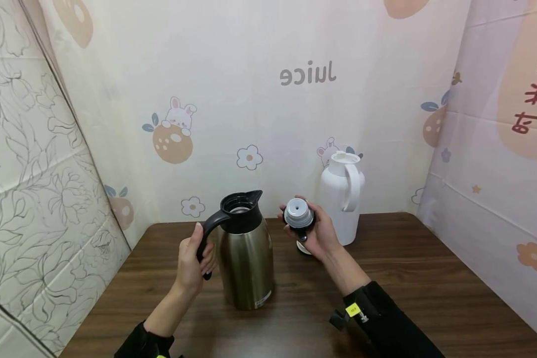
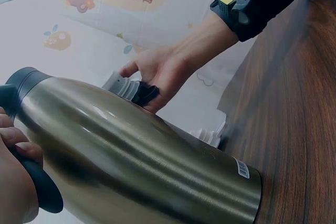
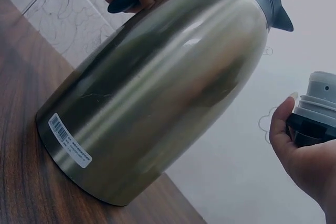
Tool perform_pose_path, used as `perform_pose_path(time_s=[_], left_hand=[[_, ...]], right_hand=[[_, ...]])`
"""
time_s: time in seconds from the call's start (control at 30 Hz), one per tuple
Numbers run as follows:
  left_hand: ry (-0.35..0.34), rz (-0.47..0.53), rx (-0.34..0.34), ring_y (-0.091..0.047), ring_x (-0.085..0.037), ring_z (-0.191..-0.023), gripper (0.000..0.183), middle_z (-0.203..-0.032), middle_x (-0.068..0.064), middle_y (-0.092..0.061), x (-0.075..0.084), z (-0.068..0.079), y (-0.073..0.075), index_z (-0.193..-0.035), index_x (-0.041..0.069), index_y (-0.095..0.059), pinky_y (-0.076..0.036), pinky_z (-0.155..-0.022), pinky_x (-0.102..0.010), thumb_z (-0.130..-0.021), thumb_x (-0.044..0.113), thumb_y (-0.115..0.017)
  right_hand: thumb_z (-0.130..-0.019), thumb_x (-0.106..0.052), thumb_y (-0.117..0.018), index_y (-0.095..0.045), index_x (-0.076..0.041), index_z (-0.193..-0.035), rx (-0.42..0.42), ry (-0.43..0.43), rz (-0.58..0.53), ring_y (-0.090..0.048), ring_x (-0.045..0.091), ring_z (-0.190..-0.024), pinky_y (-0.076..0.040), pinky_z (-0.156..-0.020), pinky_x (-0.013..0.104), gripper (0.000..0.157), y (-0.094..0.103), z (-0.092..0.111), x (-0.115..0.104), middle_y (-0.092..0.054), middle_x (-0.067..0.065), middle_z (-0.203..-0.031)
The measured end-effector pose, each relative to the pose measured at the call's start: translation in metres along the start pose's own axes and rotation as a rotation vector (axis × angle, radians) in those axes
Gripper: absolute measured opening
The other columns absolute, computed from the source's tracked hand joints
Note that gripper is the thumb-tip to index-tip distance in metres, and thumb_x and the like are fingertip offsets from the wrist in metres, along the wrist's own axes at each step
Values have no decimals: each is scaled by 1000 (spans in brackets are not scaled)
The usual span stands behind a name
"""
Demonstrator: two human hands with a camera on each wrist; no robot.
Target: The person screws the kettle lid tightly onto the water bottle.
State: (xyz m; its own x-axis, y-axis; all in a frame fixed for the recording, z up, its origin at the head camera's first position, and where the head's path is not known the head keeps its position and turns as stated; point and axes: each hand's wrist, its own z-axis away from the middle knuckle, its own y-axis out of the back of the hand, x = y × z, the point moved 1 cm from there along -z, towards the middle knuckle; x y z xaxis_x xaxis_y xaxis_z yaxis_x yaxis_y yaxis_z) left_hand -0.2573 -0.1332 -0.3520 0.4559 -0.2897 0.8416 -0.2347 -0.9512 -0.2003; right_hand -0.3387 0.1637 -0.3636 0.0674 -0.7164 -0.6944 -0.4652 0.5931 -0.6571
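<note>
A gold metal thermos jug (image 1: 246,263) with a black collar and spout stands upright on the table, its mouth uncovered. My left hand (image 1: 192,261) grips its black handle (image 1: 212,223). To the right of the jug, my right hand (image 1: 318,228) holds the jug's stopper (image 1: 298,214), with its grey ribbed plug turned upward and its black cap in the palm. The right wrist view shows the fingers around the black part of that stopper (image 3: 315,111). In the left wrist view, the jug (image 2: 142,150) partly covers the right hand (image 2: 163,74).
A white jug (image 1: 340,199) with a handle stands behind my right hand, near the back edge. Beside its base lies a small pale round thing (image 1: 303,247), partly hidden by the hand. Printed cloth walls (image 1: 250,114) surround the dark wooden table (image 1: 411,278).
</note>
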Motion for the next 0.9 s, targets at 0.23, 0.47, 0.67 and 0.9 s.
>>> perform_pose_path(time_s=[0.23,0.47,0.67,0.9], left_hand=[[6,6,0,-22,-11,-32,64,-42,8,-29,1,1,0,-60,-3,-25,-11,-34,-43,-108,38,-32],[4,14,-18,-24,-10,-33,61,-43,7,-29,2,0,2,-58,4,-28,-12,-34,-43,-109,38,-30],[13,46,-34,-22,-11,-33,60,-43,6,-29,-2,-1,0,-58,4,-29,-9,-34,-44,-109,37,-31],[22,51,-40,-23,-8,-33,61,-44,8,-29,-4,-3,-8,-59,1,-27,-8,-34,-43,-108,37,-32]], right_hand=[[-103,-44,-41,-42,-14,-139,39,32,-7,-57,31,-108,-55,-69,33,47,-2,3,-7,-57,18,-127],[-105,-43,-35,-43,-14,-137,59,37,42,-59,29,-105,-54,-69,31,44,-8,3,-15,-59,17,-125],[-108,-39,-27,-50,-15,-133,81,100,144,-63,28,-103,-56,-63,30,42,-22,2,-26,-62,16,-122],[-108,-36,-27,-51,-15,-129,58,153,225,-64,28,-101,-56,-65,31,39,-44,-2,-40,-66,11,-114]])
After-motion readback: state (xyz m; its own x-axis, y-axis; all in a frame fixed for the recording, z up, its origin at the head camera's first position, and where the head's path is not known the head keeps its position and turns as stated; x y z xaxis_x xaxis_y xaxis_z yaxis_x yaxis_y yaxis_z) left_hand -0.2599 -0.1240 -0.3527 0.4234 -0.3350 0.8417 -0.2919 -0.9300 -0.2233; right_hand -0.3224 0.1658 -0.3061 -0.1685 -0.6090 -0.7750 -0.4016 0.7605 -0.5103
